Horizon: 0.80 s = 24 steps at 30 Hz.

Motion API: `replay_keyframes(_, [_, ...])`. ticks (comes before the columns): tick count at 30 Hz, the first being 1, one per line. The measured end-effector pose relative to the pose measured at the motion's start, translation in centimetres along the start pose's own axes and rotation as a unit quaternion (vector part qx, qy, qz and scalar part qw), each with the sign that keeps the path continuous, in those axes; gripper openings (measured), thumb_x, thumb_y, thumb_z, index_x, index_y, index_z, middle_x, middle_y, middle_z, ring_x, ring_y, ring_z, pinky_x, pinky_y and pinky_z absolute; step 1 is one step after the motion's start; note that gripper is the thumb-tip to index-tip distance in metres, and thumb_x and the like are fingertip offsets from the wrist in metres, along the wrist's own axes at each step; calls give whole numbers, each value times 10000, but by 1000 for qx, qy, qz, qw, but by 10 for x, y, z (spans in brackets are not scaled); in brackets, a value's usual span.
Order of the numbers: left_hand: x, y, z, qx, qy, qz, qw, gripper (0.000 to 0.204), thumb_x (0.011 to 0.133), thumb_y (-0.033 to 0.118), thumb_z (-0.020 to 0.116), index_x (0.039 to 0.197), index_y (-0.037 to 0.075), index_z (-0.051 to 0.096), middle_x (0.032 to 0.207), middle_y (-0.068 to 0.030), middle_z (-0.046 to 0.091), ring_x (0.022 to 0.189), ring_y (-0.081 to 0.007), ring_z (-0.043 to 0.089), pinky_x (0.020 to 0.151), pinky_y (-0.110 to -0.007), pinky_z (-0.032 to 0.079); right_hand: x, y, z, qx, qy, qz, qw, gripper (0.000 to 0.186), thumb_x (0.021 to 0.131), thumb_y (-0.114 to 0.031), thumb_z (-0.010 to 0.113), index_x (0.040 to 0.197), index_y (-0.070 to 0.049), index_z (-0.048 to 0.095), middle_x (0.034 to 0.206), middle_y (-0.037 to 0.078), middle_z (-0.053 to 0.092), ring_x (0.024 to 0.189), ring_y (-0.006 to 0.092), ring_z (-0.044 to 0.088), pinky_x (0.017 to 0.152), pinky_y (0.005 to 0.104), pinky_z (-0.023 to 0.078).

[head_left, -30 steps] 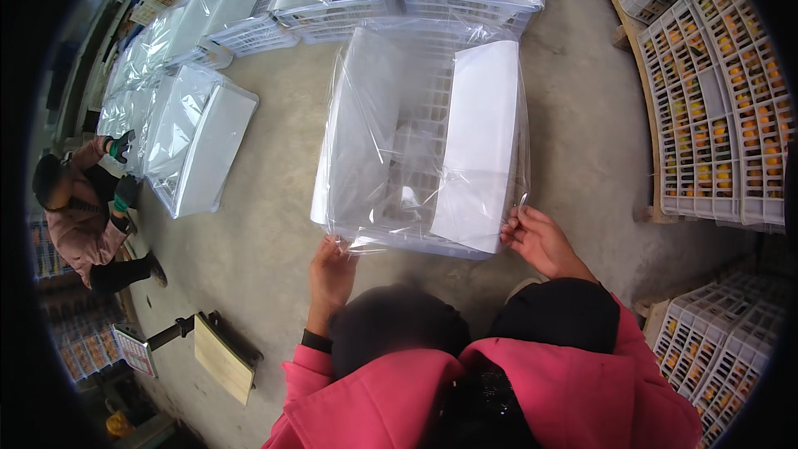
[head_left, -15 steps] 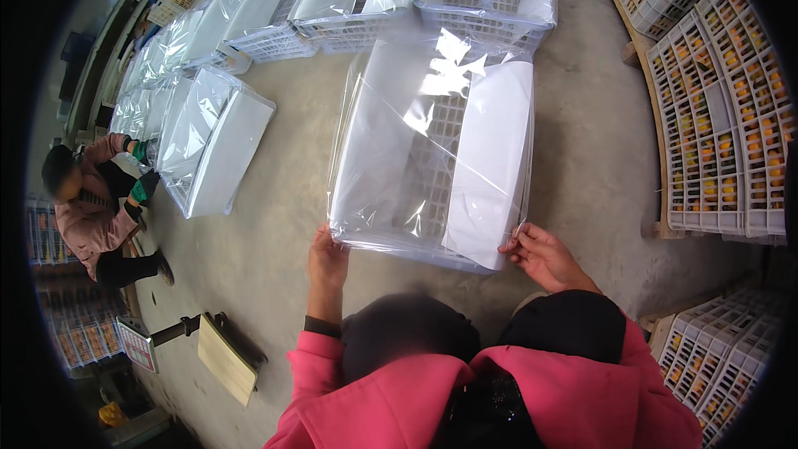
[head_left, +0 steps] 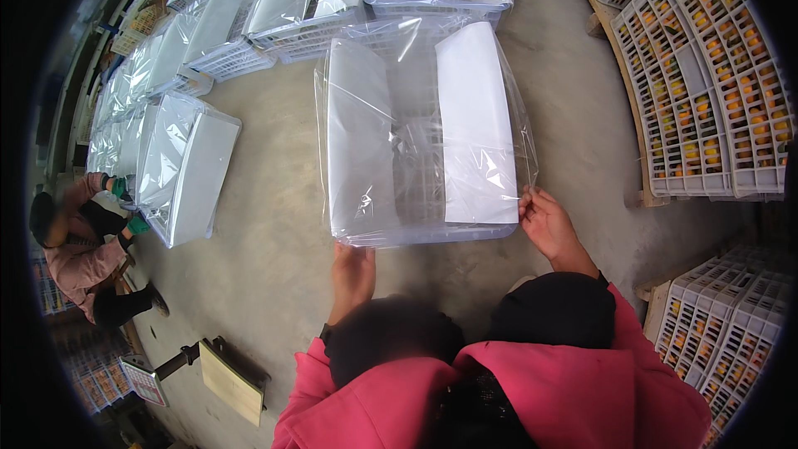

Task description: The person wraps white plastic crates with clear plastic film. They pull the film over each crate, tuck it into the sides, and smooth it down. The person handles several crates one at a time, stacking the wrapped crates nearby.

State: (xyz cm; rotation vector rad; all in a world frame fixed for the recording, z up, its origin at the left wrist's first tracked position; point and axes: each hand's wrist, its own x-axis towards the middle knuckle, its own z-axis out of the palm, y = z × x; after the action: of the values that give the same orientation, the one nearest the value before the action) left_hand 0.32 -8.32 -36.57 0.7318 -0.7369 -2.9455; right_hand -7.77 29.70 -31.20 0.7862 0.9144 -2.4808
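Observation:
In front of my knees stands a pale plastic crate (head_left: pixel 449 235) with a mesh bottom, lined with clear plastic film (head_left: pixel 522 150). Inside, a white paper sheet (head_left: pixel 475 125) covers the right side and another white sheet (head_left: pixel 356 150) covers the left. At the near right corner my right hand (head_left: pixel 550 224) pinches the film's edge, holding it out a little from the crate. My left hand (head_left: pixel 353 273) is at the near left corner with its fingertips closed on the film, partly hidden by it.
Several lined crates (head_left: pixel 307 37) form a row at the far side and left. A co-worker (head_left: pixel 87 258) in green gloves handles a lined crate (head_left: pixel 187 170). A platform scale (head_left: pixel 231 382) stands at lower left. Stacked crates of orange fruit (head_left: pixel 706 91) rest on pallets at right.
My right hand has drawn the film outward from the right corner. My left hand stays by the left corner. The view has shifted slightly, and the co-worker leans closer to their crate.

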Motion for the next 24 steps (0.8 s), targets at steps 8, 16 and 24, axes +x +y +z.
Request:
replay_keyframes(8, [-3,-27,2,63,-58,-80,993,370,988,135,536,1326,17,448,1314,-103,537,1239,-232,504,1105,-420,377,-24,-21,9,-167,134,-117,970,136,981,-224,592,974,-88,585,783,-28,540,697,71,484,627,224,371])
replay_keyframes(16, [-21,-34,14,130,0,-146,981,394,925,98,608,1289,32,472,1198,-113,569,1126,-279,565,1102,-488,406,-21,-4,-19,-25,158,-114,980,128,979,-222,590,956,-96,586,768,-36,501,703,74,446,647,227,356])
replay_keyframes(24, [-21,-46,37,138,-126,-281,941,54,891,125,658,923,83,652,1132,-118,607,1212,-297,521,1094,-575,363,-15,2,-21,-28,192,-114,974,180,985,-273,580,901,-114,590,738,-55,481,667,65,420,619,238,331])
